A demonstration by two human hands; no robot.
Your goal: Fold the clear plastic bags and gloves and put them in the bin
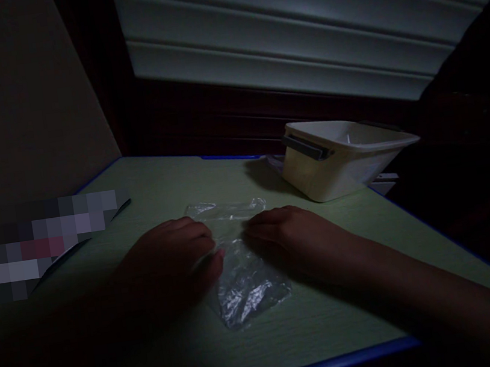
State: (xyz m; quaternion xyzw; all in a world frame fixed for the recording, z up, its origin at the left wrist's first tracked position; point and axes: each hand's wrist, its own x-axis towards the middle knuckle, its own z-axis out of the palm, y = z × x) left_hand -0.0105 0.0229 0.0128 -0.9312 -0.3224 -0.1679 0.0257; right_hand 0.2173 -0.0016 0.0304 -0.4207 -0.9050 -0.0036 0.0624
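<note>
Clear plastic bag (pixel 252 295) lying crinkled mid-worktop (pixel 337 322), I judge light, limp, slippery, best held by its left and right edges, where my left hand (pixel 175 251) and right hand (pixel 296 240) rest half-curled, pinch unclear.

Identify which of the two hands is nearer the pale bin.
The right hand, on the same side of the clear bag as the pale bin; the left hand is across the bag, farther off.

A bag (pixel 253 301) lies on the tabletop (pixel 350 320) between the left hand (pixel 180 256) and the right hand (pixel 296 240). A tub (pixel 332 174) stands far right, by the tabletop's edge; an obscured item (pixel 63 236) lies at left; slats (pixel 288 37) rise beyond the far edge.
</note>
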